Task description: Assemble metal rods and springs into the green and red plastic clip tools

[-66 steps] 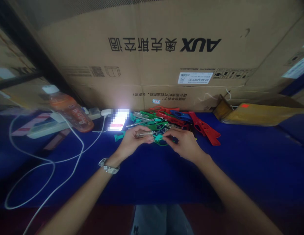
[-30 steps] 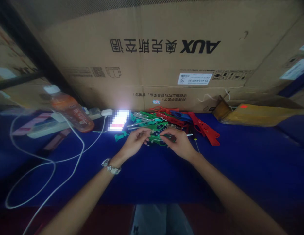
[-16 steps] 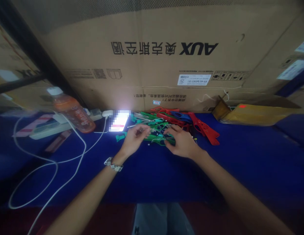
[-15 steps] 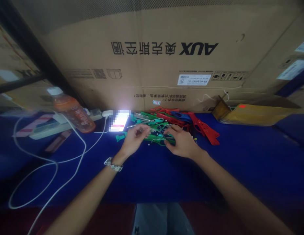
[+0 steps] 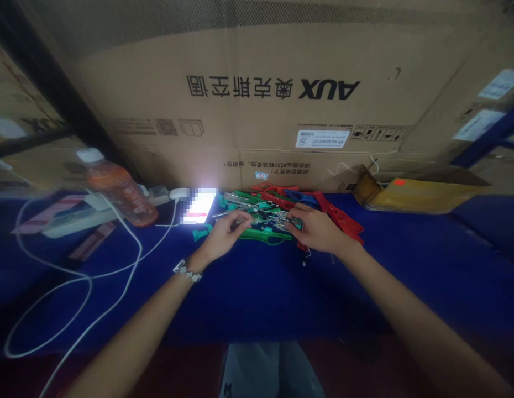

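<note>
"Two hands at one pile. What has each got?"

"The left hand (image 5: 224, 236) has its thumb and forefinger pinched on a thin metal rod (image 5: 241, 220), as far as the blur allows. The right hand (image 5: 321, 229) lies curled over the pile (image 5: 273, 207) — whether it grips anything, I cannot tell."

"Where is the pile?"

"It sits at the back of the bench (image 5: 406, 265), between the hands and close to the box (image 5: 157, 66). It is green, red and blue plastic pieces, and a long green piece (image 5: 263, 235) lies nearest."

"How would they handle?"

"Light and stiff, I judge — a bit slick, and tangled together. Take one by its broad end and lift it clear of the rest."

"Any writing?"

"AUX in bold black on the box, upside down, with Chinese characters beside it. The white label (image 5: 322, 138) is too small to read."
</note>
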The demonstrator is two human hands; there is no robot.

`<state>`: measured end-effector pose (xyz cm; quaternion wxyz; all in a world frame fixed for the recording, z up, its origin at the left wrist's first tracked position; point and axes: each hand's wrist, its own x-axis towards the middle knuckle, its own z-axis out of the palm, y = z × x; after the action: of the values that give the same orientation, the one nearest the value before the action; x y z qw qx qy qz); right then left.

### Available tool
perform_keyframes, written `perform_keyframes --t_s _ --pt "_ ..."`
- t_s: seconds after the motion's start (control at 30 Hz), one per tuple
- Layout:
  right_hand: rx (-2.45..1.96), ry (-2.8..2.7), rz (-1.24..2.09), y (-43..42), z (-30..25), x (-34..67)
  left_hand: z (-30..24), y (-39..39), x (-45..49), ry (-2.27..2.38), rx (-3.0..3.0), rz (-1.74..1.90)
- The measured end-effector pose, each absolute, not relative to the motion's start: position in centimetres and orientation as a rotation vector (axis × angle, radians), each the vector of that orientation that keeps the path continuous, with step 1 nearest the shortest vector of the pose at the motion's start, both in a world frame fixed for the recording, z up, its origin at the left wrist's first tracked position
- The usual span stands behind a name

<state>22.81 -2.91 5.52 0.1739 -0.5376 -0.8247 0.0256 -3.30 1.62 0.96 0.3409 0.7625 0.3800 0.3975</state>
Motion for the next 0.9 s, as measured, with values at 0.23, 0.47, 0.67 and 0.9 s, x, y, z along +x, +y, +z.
perform_keyframes --t_s 0.23,0.47,0.67,0.9 --pt "-1.562 -2.370 0.043 -3.2 5.9 22.8 1.3 1.9 -3.2 0.879 2.291 0.806" --pt "-1.591 -2.325 0.234 -2.6 6.8 21.5 2.0 0.1 -3.1 0.927 2.435 0.664" --pt "-1.479 -2.166 0.603 -1.5 5.3 20.0 1.7 -1.2 -2.8 0.969 2.183 0.750" --pt "-1.299 -2.023 0.817 -0.4 4.9 19.2 2.1 -1.4 -3.6 1.014 1.980 0.904"
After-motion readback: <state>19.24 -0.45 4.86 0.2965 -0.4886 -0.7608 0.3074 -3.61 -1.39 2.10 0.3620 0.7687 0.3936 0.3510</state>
